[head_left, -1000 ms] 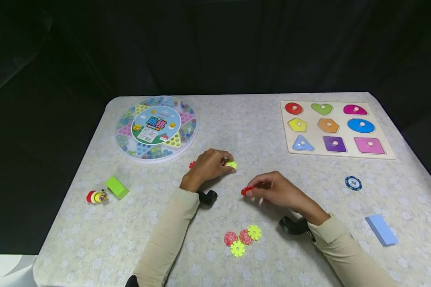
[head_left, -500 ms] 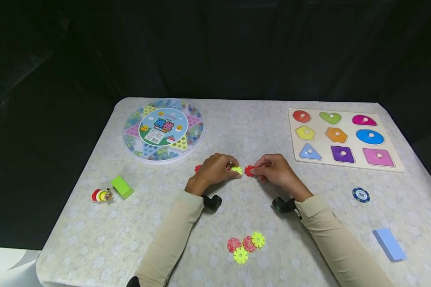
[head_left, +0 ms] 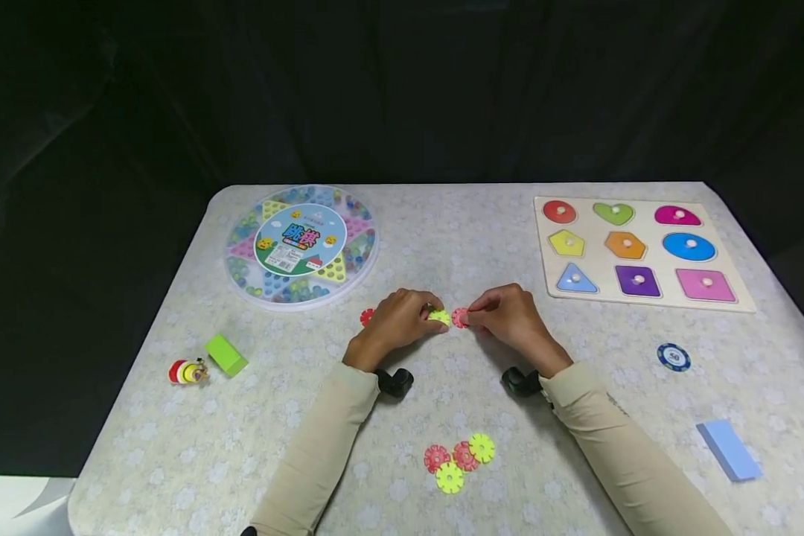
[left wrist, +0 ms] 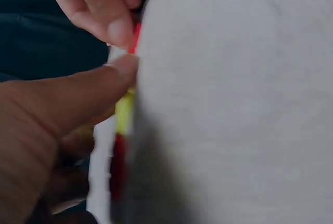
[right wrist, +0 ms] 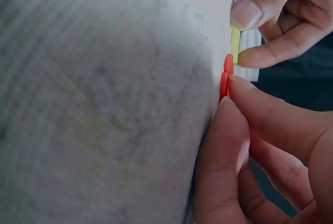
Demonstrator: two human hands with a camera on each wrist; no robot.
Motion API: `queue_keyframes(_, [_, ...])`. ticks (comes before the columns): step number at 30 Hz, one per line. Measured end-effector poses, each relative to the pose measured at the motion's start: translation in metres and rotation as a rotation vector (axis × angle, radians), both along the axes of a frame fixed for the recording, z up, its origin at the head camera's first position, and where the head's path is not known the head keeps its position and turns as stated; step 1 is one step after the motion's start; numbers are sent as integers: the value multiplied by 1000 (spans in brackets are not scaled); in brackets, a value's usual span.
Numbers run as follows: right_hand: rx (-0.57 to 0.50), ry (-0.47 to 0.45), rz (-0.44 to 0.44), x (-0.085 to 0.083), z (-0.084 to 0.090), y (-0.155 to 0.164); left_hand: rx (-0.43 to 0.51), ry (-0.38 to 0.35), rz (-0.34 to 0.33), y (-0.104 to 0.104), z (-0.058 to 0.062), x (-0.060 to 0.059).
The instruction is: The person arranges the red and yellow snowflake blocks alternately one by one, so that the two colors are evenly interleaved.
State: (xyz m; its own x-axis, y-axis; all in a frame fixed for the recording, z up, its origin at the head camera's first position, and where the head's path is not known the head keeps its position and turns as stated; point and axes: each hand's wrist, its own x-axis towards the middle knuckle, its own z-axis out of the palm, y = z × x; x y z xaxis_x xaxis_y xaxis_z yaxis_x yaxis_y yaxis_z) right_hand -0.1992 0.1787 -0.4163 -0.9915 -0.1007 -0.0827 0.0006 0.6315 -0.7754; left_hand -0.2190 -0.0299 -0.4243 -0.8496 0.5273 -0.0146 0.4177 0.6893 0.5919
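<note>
The left hand pinches a yellow disc; at its 3 o'clock, touching, the right hand pinches a red disc.

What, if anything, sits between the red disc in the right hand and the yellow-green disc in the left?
Nothing visible. The red disc, pinched by the right hand, sits edge to edge with the yellow-green disc held by the left hand; only bare tablecloth lies around them.
</note>
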Motion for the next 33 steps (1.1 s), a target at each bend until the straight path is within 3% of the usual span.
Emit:
queue_keyframes(6, [29, 54, 1, 2, -1, -1, -70, 6, -66, 6, 9, -2])
queue_keyframes(12, [-16, 66, -3, 17, -1, 1, -44, 57, -101, 19, 4, -5])
queue_keyframes(15, [-29, 7, 106, 41, 4, 6, -31, 62, -83, 22, 2, -4])
queue_keyframes(20, [-11, -98, 460, 90, 10, 16, -17, 29, -88, 24, 2, -3])
queue_keyframes(23, [8, -93, 595, 109, 11, 19, -17, 25, -87, 23, 2, -3])
queue_keyframes(27, [-5, -86, 638, 115, 8, 21, -21, 33, -75, 22, 2, -2])
queue_keyframes(33, [-170, -183, 644, 98, 3, 27, -28, 31, -68, 22, 2, -2])
